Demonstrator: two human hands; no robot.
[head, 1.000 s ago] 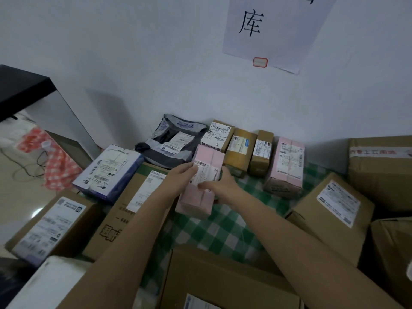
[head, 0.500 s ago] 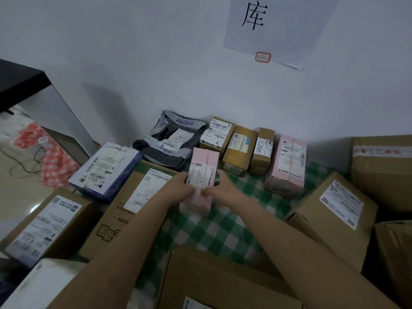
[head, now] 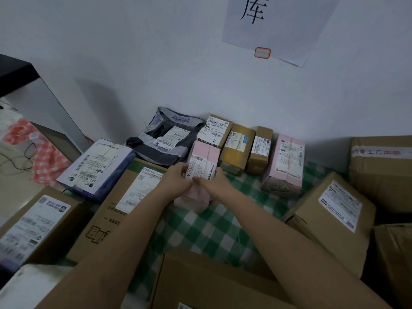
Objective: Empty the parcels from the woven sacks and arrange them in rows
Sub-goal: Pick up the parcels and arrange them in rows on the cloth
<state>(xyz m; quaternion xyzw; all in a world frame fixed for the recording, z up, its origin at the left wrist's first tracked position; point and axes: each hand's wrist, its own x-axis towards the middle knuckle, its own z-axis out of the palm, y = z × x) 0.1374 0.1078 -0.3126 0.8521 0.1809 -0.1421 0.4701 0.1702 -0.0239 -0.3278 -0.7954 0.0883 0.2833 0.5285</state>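
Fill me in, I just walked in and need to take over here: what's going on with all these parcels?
A person is sorting parcels on a green checked cloth by the wall. Both hands, left hand and right hand, hold a small pink box with its label facing up, just in front of the back row: a grey mailer bag, three brown boxes and another pink box. Larger cardboard boxes lie around the sides.

At frame centre, the left hand (head: 178, 181) and right hand (head: 214, 186) grip a pink parcel (head: 204, 161) above green checked cloth (head: 209, 228), boxes around.
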